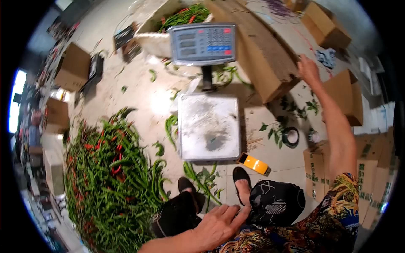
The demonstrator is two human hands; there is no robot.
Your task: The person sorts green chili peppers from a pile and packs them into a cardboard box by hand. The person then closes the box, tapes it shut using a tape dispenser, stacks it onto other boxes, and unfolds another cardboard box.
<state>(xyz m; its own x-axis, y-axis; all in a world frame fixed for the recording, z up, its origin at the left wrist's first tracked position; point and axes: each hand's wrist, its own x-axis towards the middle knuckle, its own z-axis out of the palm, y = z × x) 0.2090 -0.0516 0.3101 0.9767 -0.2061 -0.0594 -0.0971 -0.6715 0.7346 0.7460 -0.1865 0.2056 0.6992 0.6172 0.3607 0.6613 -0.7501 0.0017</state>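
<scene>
My right hand point(309, 69) reaches out to the far right, its fingers bent closed at the edge of a long brown folded cardboard box point(263, 55). Over my lap, my left hand point(221, 222) is held loosely with its fingers stretched out and nothing in it. In front of me stands a platform scale point(209, 126) with a bare, dirt-marked metal plate. Its grey display and keypad point(203, 43) rise on a post at the far side. To the left lies a big heap of green chili peppers point(114, 189) with some red ones among them.
A white foam box point(154, 44) of peppers stands behind the scale. An orange-yellow box point(255, 163) and a roll of tape point(290, 137) lie right of the scale. Open cartons point(344, 95) and printed cartons point(318, 168) line the right side. Loose peppers and leaves point(276, 131) litter the floor.
</scene>
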